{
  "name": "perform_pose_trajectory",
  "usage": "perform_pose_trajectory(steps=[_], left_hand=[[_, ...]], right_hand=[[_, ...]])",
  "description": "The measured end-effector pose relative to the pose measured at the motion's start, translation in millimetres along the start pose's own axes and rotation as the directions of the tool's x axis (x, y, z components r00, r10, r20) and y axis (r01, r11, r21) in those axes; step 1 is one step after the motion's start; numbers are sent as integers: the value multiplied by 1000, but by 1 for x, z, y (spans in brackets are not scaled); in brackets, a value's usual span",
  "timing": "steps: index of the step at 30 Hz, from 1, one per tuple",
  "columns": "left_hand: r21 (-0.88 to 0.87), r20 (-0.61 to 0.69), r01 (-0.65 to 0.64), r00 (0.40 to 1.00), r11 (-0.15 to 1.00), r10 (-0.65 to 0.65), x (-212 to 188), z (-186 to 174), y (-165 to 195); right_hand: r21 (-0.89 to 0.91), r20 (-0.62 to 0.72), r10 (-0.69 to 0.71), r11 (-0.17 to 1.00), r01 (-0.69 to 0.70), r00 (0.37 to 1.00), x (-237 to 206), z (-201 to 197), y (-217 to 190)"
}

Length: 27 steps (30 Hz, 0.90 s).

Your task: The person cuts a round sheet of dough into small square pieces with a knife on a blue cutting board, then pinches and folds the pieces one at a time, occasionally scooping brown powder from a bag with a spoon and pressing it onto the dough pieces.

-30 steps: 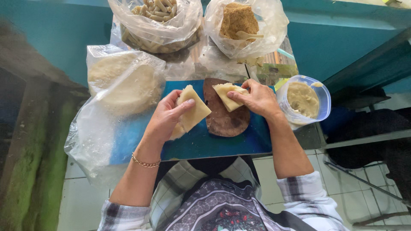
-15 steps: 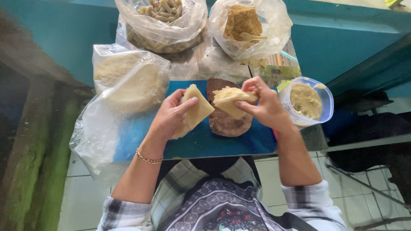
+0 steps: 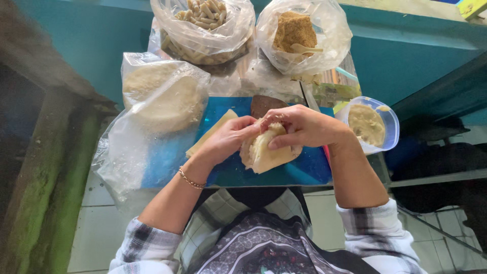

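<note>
Both hands have closed together since a moment ago: left hand (image 3: 231, 139) and right hand (image 3: 299, 127) now pinch one pale dough wrapper (image 3: 264, 152) between them, the two pieces seemingly merged, filling probably inside. Just left of the left hand, flat wrapper stack (image 3: 210, 133). Right of the right hand, tub of filling (image 3: 369, 124). Beyond, bagged rolls (image 3: 203, 20) and crumbs (image 3: 294, 30) on blue table (image 3: 223, 175).

Along the table's (image 3: 385, 66) far edge we saw two clear bags, pale sticks (image 3: 203, 25) left, brown crumbs (image 3: 299, 33) right; a bag of white rounds (image 3: 162, 96) lay left, a clear tub (image 3: 373, 124) right.
</note>
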<state>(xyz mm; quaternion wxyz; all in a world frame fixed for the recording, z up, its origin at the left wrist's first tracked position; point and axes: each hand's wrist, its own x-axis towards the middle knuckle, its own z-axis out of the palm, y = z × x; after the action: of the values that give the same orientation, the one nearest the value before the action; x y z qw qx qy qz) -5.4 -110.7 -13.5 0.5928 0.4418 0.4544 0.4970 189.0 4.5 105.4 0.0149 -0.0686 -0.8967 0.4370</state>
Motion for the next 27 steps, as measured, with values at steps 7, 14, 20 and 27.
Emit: perform_pose_trajectory(steps=[7,14,20,27], left_hand=[[-12,-10,20,1000,1000,-20,3,3,-11],[-119,-66,-38,997,992,30,-19,11,9],[199,-58,-158,983,967,173,-93,33,38],[348,71,182,973,920,-219,-286,-46,0]], right_hand=[[-13,-33,-7,1000,7,999,5,5,-2],[-267,-293,23,958,-104,956,0,21,-6],[29,-526,-107,989,144,844,7,55,0],[-389,-458,-447,878,278,769,40,172,-10]])
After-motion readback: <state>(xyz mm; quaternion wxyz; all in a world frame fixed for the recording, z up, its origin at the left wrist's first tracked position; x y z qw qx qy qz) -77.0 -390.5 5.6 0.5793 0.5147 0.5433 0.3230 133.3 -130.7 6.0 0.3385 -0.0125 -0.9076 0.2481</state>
